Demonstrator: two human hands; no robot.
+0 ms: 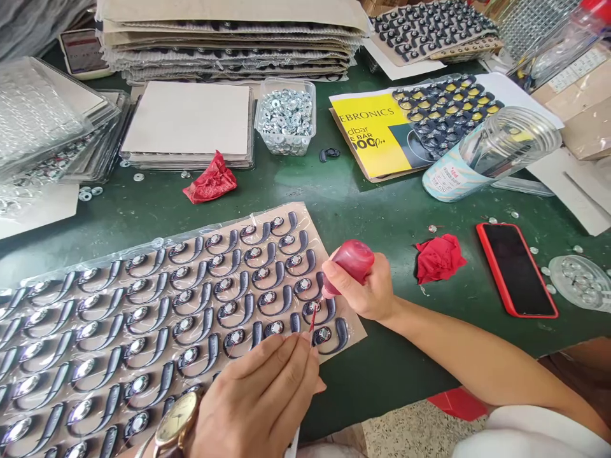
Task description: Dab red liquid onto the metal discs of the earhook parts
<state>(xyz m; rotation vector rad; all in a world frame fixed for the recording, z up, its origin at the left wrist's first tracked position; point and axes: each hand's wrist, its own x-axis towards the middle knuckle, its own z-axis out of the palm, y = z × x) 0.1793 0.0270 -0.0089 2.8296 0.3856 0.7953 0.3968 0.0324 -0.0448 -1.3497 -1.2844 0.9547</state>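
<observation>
My right hand [370,289] is wrapped round a red squeeze bottle [353,261], its nozzle end tilted down toward the sheet. My left hand [267,388], with a watch [176,420] on the wrist, is closed on a thin red pointed stick [312,321]; the rest of it is hidden. The stick's tip meets a small round metal-topped part [312,307] in a black curved earpiece housing. Rows of the same black housings [188,299], each with a round silvery piece, lie on a plastic-covered brown card sheet [351,337] under both hands.
Behind stand a tub of metal washers [286,117], stacked card sheets [229,38] and a white-topped stack [186,117]. Crumpled red cloths [439,257] lie on the green table [382,216]. A clear jar [487,152] leans on its side; a red-cased phone [518,270] lies right.
</observation>
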